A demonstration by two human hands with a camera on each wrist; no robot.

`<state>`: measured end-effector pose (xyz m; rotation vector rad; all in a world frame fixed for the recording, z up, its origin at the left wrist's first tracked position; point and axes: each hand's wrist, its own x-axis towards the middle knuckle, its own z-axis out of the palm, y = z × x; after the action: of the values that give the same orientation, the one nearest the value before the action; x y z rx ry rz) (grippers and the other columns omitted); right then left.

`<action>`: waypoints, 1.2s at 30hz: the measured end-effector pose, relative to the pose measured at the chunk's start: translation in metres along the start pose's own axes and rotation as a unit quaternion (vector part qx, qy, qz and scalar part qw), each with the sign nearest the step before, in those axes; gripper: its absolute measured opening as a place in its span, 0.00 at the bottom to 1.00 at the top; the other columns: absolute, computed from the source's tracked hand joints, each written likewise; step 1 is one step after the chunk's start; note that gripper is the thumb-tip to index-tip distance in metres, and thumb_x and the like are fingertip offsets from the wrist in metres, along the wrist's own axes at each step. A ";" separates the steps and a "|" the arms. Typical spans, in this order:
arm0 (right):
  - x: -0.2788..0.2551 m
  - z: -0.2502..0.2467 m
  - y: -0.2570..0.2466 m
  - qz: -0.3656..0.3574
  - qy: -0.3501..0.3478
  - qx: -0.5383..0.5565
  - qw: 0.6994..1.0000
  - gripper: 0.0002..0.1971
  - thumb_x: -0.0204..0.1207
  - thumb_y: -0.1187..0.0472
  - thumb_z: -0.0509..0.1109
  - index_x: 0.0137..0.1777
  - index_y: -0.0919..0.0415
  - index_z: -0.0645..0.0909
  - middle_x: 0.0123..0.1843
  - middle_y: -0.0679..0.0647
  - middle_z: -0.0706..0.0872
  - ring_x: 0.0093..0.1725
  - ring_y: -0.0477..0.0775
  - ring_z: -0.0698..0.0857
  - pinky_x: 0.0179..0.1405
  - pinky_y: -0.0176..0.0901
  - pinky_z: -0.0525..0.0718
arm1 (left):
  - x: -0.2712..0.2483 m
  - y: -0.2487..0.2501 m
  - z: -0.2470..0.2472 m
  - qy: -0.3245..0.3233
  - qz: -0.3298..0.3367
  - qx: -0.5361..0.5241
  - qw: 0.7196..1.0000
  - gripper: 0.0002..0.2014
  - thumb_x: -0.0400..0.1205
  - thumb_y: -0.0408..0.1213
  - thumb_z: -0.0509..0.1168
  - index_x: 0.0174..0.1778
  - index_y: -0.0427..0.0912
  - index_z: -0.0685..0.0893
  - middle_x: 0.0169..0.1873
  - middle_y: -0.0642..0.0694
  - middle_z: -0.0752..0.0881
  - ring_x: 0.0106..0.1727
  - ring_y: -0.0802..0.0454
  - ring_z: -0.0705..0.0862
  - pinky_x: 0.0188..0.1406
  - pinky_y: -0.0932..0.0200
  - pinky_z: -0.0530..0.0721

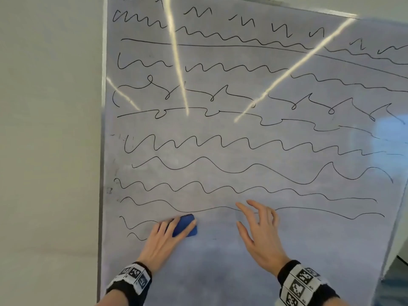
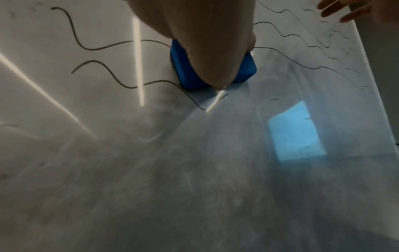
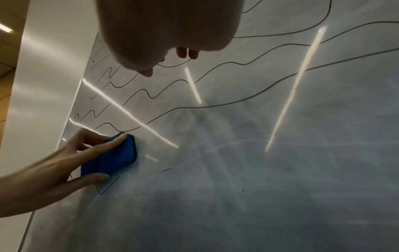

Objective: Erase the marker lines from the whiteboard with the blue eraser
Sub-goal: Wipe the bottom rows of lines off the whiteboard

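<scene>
My left hand (image 1: 170,231) grips the blue eraser (image 1: 186,226) and presses it flat against the whiteboard (image 1: 242,133) near its lower left. Fingers and thumb wrap the eraser (image 3: 112,156) on both sides. Black wavy marker lines (image 1: 220,168) run across most of the board; two short line ends (image 1: 132,224) lie just left of the eraser. The board below and right of the eraser is a wiped grey smear. My right hand (image 1: 258,221) hovers open in front of the board to the right of the eraser, fingers spread over one long line.
The board's metal frame (image 1: 102,151) runs down the left side, with a plain pale wall (image 1: 48,129) beyond it. Bright strip-light reflections (image 1: 176,58) and a blue window reflection (image 2: 295,131) cross the glossy surface.
</scene>
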<state>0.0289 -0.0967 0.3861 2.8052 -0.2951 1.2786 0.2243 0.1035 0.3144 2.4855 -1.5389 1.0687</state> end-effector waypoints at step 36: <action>-0.018 0.015 -0.034 0.073 -0.016 -0.058 0.996 0.24 0.84 0.43 0.44 0.73 0.50 0.71 0.64 0.55 0.74 0.59 0.53 0.75 0.67 0.53 0.62 | 0.024 0.053 0.026 -0.044 0.230 -0.002 0.972 0.24 0.78 0.38 0.52 0.71 0.56 0.71 0.61 0.44 0.74 0.52 0.46 0.81 0.51 0.51 0.76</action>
<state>0.0348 -0.0627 0.3640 2.7513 -0.5662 1.1997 0.2024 0.0484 0.2912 2.2515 -2.2134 0.9992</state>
